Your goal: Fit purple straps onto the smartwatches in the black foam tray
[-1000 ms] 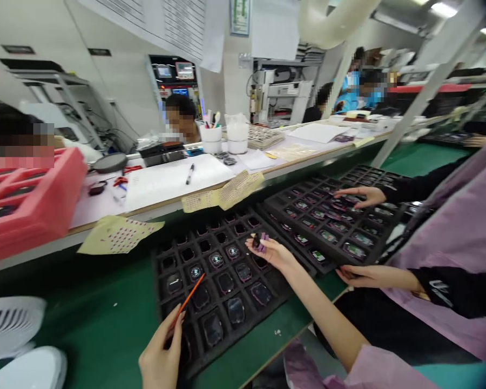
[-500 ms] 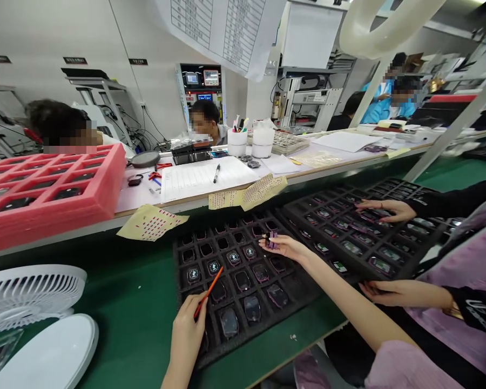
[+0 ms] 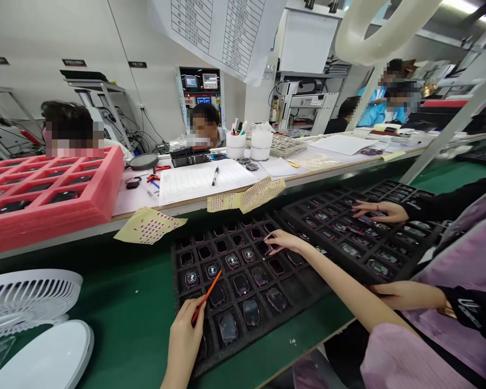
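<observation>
The left hand [image 3: 183,346] rises from six o'clock, its fingers closed around a slim orange stick [image 3: 206,297] whose tip lies among the rows of glossy, rounded-square watch bodies [image 3: 241,284]. These sit in the cells of a textured black foam tray [image 3: 303,300] at twelve o'clock. The right hand [image 3: 287,243] reaches in from four o'clock, fingers together and dipping at an upper cell; whether they grip anything, I cannot tell. At two o'clock, a co-worker's splayed hand [image 3: 376,210] rests over a second dark tray [image 3: 348,240].
</observation>
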`<state>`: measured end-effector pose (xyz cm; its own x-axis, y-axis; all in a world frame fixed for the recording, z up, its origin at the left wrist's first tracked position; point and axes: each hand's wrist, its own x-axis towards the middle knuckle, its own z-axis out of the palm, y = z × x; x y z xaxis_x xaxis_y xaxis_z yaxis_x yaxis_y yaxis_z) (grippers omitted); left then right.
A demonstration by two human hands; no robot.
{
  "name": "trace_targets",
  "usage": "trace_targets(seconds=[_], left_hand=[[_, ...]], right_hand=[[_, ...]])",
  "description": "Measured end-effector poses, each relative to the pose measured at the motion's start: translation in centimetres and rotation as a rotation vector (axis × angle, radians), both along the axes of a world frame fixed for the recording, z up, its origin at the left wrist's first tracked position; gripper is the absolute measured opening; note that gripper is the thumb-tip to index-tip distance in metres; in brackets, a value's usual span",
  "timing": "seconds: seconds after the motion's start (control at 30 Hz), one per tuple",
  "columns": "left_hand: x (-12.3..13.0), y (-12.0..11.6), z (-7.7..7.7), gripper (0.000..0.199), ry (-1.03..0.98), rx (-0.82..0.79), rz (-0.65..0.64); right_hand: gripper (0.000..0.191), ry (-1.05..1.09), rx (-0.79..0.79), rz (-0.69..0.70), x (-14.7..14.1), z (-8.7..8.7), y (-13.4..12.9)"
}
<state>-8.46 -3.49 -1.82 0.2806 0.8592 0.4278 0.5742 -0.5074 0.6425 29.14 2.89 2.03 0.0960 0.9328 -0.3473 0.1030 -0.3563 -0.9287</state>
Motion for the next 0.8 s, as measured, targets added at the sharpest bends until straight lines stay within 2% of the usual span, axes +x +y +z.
trace_targets(seconds=[0.13,0.23,0.3,0.4,0.5,0.57,0.67,0.73,0.8], left_hand=[[0.0,0.0,-0.1,0.030,0.009,0.000,0.004],[0.0,-0.1,-0.2,0.031,0.040,0.003,0.000],[0.0,0.1,-0.1,0.032,0.084,0.003,0.000],[0.4,0.9,0.5,0.030,0.231,-0.025,-0.017],[1.2,2.1,1.5,0.023,0.421,-0.113,-0.059],[1.5,2.8,2.3,0.018,0.484,-0.186,-0.072],[0.7,3.4,3.4,0.016,0.383,-0.276,-0.090],[-0.6,3.6,3.8,0.016,0.223,-0.306,-0.066],[-2.1,4.0,3.6,0.018,0.049,-0.306,-0.001]], right_hand=[[0.016,-0.270,0.034,-0.026,1.4,0.2,0.6],[0.012,-0.479,0.091,-0.065,1.8,-0.2,0.6],[0.017,-0.597,0.117,-0.075,1.7,-0.5,0.2],[0.036,-0.769,0.159,-0.098,1.2,-0.2,-0.8],[0.041,-0.906,0.247,-0.087,-0.1,1.0,-1.4],[0.036,-0.956,0.376,-0.001,-1.9,2.0,-1.0],[0.028,-0.973,0.599,0.202,-6.7,2.9,1.0],[0.025,-0.963,0.640,0.321,-10.8,3.0,2.9],[0.022,-0.951,0.616,0.403,-15.3,2.7,5.1]])
